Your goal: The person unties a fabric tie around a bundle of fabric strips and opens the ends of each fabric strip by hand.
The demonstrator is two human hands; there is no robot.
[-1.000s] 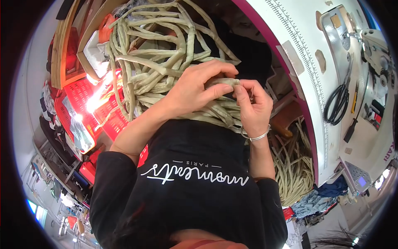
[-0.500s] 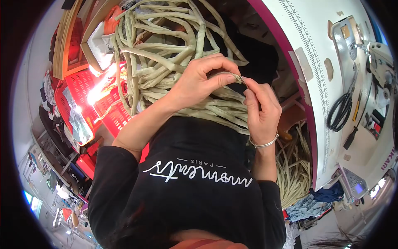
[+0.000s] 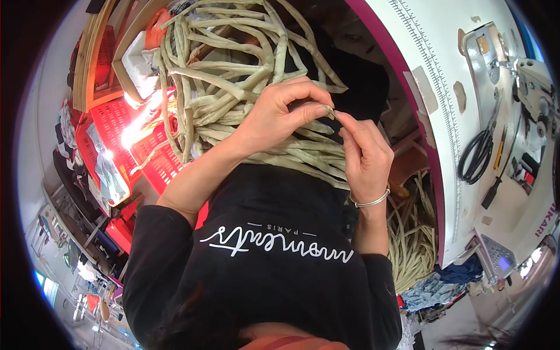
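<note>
My left hand is closed, pinching the end of a pale green fabric strip between thumb and fingertips. Against that end, my right hand is closed on a thin dark sliver, like a needle or fine rod; its kind is too small to tell. The two sets of fingertips almost meet. A heap of long, pale green fabric strips lies under and beyond my left hand, and more strips run across my lap beneath both hands.
On the right stands a white sewing table with a printed ruler and purple edge. It bears black scissors, a screwdriver and a sewing machine. More strips hang below it. Red crates stand at left.
Both hands have shifted very slightly to the left, and the strip's end has tilted a little between my fingertips. The grips look the same.
</note>
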